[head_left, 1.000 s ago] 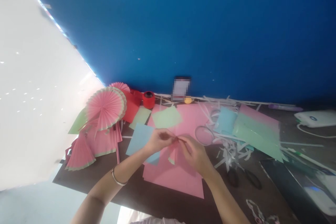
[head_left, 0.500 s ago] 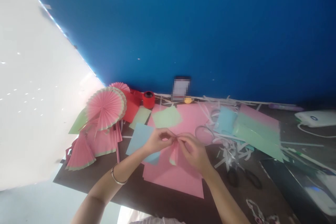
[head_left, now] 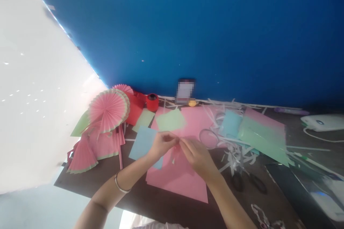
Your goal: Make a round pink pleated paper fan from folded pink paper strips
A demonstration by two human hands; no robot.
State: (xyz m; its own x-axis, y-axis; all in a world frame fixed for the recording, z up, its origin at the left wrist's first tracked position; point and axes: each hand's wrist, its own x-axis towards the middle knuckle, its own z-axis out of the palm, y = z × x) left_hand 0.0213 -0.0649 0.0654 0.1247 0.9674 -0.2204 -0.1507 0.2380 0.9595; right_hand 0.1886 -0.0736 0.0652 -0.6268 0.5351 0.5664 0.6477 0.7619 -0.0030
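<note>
Over the pink sheets (head_left: 177, 184) in the middle of the table, my left hand (head_left: 161, 145) and my right hand (head_left: 198, 156) meet fingertip to fingertip. Both are closed in a pinch at the top of a small folded pink paper (head_left: 174, 154) with a pale green edge. The paper hangs down between them, narrow and blurred, and my fingers hide its upper end. A blue sheet (head_left: 141, 143) lies partly beneath my left hand, and a light green sheet (head_left: 169, 120) lies just beyond the hands.
Pleated pink paper fans (head_left: 107, 109) stand at the left beside a red tape roll (head_left: 152, 102). On the right are white paper strips (head_left: 235, 157), scissors (head_left: 258, 182), a clear ring-shaped roll (head_left: 209, 139), stacked coloured sheets (head_left: 263, 134) and a dark flat device (head_left: 290, 186). A blue wall (head_left: 204, 35) rises behind.
My right hand has turned slightly, its fingers closing nearer my left fingertips. The lower end of the folded paper has swung a little left and shows narrower.
</note>
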